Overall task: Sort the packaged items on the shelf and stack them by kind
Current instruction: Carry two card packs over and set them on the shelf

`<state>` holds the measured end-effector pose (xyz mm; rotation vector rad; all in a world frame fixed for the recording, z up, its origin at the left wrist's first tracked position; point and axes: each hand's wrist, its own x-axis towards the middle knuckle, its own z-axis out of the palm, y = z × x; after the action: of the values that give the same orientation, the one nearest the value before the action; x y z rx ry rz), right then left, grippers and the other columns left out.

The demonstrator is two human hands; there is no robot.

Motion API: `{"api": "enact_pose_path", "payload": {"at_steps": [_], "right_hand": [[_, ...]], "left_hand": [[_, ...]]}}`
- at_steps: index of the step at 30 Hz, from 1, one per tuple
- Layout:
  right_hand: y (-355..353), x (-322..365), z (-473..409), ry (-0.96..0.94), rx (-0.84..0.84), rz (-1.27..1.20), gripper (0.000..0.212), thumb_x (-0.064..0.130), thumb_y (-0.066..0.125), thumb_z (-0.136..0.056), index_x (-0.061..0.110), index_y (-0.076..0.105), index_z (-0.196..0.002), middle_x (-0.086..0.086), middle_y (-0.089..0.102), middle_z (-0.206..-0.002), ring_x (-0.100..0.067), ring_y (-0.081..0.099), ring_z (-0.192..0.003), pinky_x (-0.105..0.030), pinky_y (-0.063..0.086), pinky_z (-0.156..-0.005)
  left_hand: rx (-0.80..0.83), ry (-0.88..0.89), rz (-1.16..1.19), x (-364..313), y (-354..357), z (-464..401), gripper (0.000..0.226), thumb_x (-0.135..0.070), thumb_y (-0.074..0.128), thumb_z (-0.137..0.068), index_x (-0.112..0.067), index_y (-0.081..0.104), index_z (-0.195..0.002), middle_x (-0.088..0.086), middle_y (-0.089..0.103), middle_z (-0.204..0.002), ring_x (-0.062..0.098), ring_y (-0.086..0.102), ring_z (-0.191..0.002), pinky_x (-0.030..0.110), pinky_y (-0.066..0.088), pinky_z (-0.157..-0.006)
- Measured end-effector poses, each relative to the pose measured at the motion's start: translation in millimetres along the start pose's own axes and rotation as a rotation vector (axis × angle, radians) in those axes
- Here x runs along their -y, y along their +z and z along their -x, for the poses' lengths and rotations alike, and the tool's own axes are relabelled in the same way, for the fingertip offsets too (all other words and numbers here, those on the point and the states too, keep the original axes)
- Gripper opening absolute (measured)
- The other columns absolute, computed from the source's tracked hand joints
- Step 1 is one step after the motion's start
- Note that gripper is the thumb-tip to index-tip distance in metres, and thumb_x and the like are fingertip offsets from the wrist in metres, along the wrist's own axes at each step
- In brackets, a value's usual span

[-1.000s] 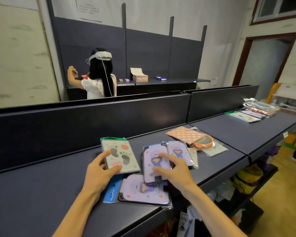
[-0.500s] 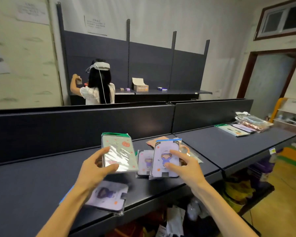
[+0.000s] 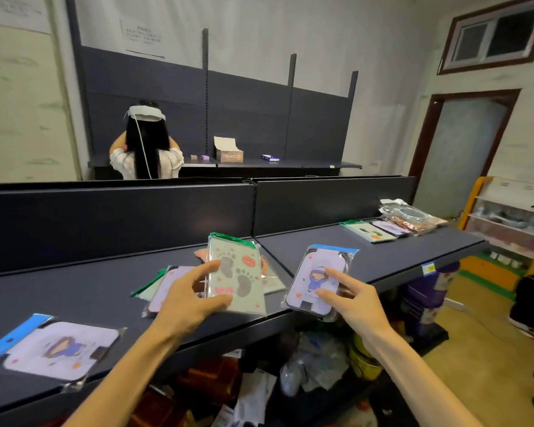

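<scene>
**Two Packs Up, Ready to Sort**

Now each hand holds one pack above the dark shelf (image 3: 74, 291). The left hand (image 3: 185, 300) grips the green pack (image 3: 238, 272), the one with paw prints on it. The thumb lies on the front and the other fingers curl behind it. The right hand (image 3: 352, 300) pinches the purple pack (image 3: 315, 278), which shows a small cartoon child. Two fingers press on its front, and the rest are behind it.

Both packs are lifted and tilted, and they do not touch each other. Under and behind them lies a mixed pile (image 3: 167, 285) on the shelf. It has more purple and green packs in it, and something orange peeks out at the back. I cannot tell how many packs are in that pile, since the held ones cover part of it.

One more purple pack, the lone purple one (image 3: 59, 349), lies flat far to the left, near the front edge. A sorted row (image 3: 392, 226) waits far to the right, with green, purple and shiny packs side by side.

I think this is the picking step. Two kinds are pulled out, but they are not yet put down. Next, each pack should go to its own kind, green with green and purple with purple. The wrap looks slippery, so a firm hold would help. Each pack should land flat and lined up, or the stack may slide.
</scene>
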<state>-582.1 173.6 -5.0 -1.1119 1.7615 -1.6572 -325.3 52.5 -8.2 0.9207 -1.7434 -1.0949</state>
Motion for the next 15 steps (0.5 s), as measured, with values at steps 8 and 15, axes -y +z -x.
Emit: {"api": "enact_pose_path", "payload": {"at_steps": [8,15], "right_hand": [[-67.1,-21.7,-58.9,0.019,-0.076,0.016,0.035,0.011,0.074,-0.08,0.023,0.067,-0.112,0.004,0.065,-0.106,-0.007,0.065,-0.086,-0.014,0.052,-0.056],[-129.2,-39.5,-136.0,0.076,-0.099,0.055,0.035,0.013,0.073,-0.081,0.021,0.067,-0.115,0.003,0.061,-0.113,-0.006,0.061,-0.091,-0.01,0.049,-0.054]], "left_hand": [[0.075,-0.022,0.066,-2.4,83.3,-50.0,0.06,-0.003,0.078,-0.071,-0.028,0.054,-0.12,-0.012,0.062,-0.107,0.002,0.058,-0.094,0.011,0.048,-0.067],[0.085,-0.058,0.14,2.8,168.2,-123.7,0.06,0.007,0.076,-0.07,-0.012,0.057,-0.123,-0.007,0.066,-0.098,0.0,0.062,-0.08,0.007,0.05,-0.061]]}}
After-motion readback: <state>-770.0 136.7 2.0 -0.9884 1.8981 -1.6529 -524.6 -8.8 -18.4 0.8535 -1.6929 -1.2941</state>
